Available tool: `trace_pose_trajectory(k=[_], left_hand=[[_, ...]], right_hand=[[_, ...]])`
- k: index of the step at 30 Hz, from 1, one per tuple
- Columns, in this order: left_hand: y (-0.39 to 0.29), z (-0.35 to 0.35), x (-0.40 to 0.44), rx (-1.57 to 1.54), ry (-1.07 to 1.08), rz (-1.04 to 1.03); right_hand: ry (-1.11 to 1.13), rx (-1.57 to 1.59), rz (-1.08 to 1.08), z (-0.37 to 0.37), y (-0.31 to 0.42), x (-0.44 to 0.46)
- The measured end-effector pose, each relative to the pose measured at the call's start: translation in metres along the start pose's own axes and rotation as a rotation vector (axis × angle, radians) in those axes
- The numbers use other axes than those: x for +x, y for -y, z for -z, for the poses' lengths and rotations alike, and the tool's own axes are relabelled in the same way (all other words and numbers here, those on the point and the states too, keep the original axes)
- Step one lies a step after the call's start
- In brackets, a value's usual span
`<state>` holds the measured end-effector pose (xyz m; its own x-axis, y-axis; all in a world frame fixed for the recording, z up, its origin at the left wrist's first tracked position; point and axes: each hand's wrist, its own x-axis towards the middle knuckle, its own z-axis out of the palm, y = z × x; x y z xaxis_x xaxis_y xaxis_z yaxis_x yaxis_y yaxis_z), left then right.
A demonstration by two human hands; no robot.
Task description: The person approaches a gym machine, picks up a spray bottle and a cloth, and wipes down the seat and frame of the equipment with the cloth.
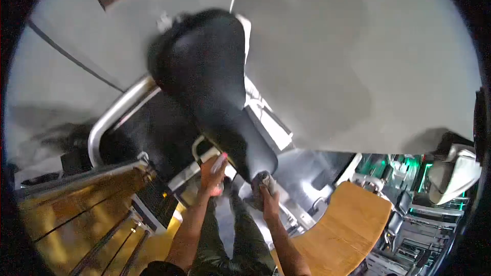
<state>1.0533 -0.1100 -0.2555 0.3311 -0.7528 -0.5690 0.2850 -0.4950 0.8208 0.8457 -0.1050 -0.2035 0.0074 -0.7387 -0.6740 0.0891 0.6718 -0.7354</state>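
Observation:
A long black padded seat (215, 71), like that of an exercise machine, stretches from the upper middle down toward me. My right hand (269, 200) is closed around a crumpled grey cloth (260, 186) at the near end of the pad, and the cloth appears to touch it. Left of the pad, my left hand (208, 175) grips a slim pale bottle (220, 162) with pink-red parts at its top and bottom. Its kind is partly hidden by my fingers and blur.
A bent silver metal tube (120, 107) frames the left side of the machine. To the lower right stands a brown wooden-looking board (348, 220). Beyond it are racks with green lights (409, 166). A grey wall (317, 71) rises behind the pad.

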Motion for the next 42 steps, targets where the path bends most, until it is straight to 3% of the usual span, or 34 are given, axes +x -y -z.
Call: trace_pose_trajectory(k=[2,4,6,8,10,13,16,21,22,23,28,30,32,34,35,37,42], left_hand=[[0.028,-0.02,0.031,0.036,-0.074,-0.207],[0.044,-0.027,0.065,0.188,-0.042,-0.48],[0.054,-0.038,0.091,0.035,-0.005,-0.23],[0.05,-0.049,0.112,0.091,-0.024,-0.144],[0.072,-0.059,0.142,0.192,-0.124,-0.202],[0.087,-0.071,0.16,0.167,-0.168,-0.011],[0.096,-0.079,0.177,0.126,-0.23,0.006],[0.11,-0.068,0.189,-0.012,-0.21,0.127],[0.114,-0.064,0.189,-0.103,-0.096,0.094],[0.119,-0.061,0.189,-0.194,0.02,0.063],[0.157,-0.049,0.206,-0.358,0.044,0.141],[0.162,-0.049,0.21,-0.367,0.008,0.193],[0.155,-0.051,0.21,-0.318,-0.052,0.237],[0.159,-0.051,0.21,-0.36,-0.045,0.208],[0.161,-0.051,0.21,-0.403,-0.033,0.178],[0.165,-0.052,0.215,-0.386,-0.045,0.182],[0.174,-0.041,0.222,-0.357,0.058,0.265]], right_hand=[[-0.107,0.032,0.139,0.001,-0.041,0.027],[-0.071,0.06,0.07,0.002,-0.06,0.049],[-0.183,0.006,0.034,0.011,-0.091,0.066],[-0.178,0.111,-0.093,-0.008,-0.075,0.074],[-0.164,0.069,-0.121,0.001,-0.091,0.088],[-0.148,0.07,-0.175,0.01,-0.105,0.096],[-0.087,0.039,-0.277,0.018,-0.116,0.103],[-0.011,0.029,-0.265,0.016,-0.123,0.114],[-0.007,0.028,-0.265,0.019,-0.129,0.119],[-0.019,0.033,-0.199,0.026,-0.141,0.126],[-0.111,-0.131,0.065,0.023,-0.124,0.169],[-0.012,-0.358,0.311,0.025,-0.111,0.202],[0.048,-0.677,0.252,0.009,-0.068,0.228],[-0.054,-0.94,0.569,0.002,-0.064,0.265],[-0.049,-0.938,0.569,-0.006,-0.059,0.283],[-0.03,-1.149,0.818,-0.026,-0.046,0.314],[0.011,-1.334,0.845,-0.056,-0.044,0.343]])
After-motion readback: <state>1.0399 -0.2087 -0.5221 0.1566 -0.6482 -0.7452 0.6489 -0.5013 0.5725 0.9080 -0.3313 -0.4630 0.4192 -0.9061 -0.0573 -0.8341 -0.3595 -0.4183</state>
